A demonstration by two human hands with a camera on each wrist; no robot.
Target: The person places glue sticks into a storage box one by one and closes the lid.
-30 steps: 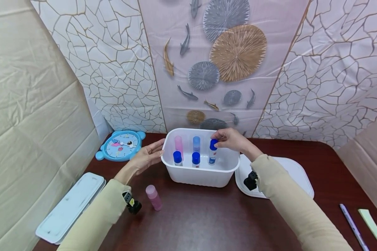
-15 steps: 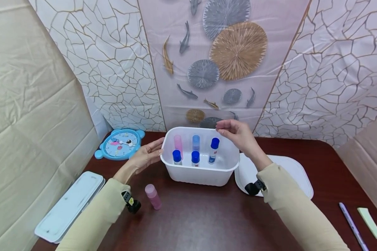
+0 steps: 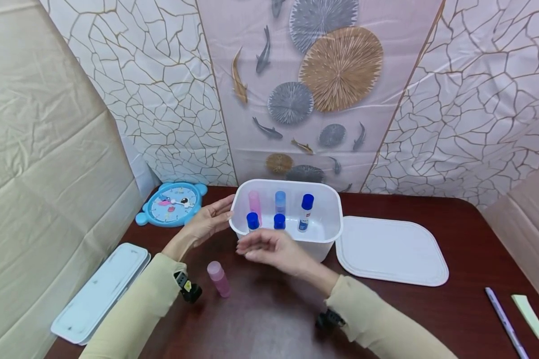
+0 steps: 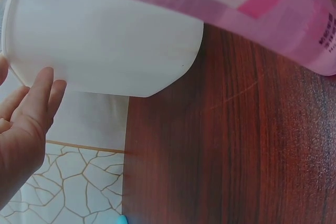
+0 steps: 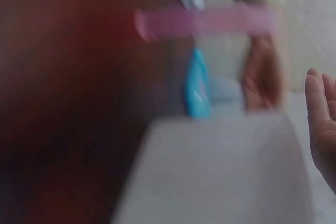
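Note:
A white plastic bin holds several upright glue sticks: a pink one, a light blue one and white ones with dark blue caps. My left hand rests its extended fingers against the bin's left end, near the rim. Outside, in front of the bin, another pink glue stick stands on the table; it looms close in the left wrist view. My right hand, empty with loosely bent fingers, is in front of the bin and overlaps its front wall, to the right of that glue stick.
A white lid lies right of the bin. A blue toy clock and a pale flat case lie on the left. Far right are a purple pen and a pale green strip. Patterned cloth hangs behind the table.
My right hand has let go of a blue-capped glue stick in the bin's right part, lifted away, and swung left and toward me. My left hand stays at the bin.

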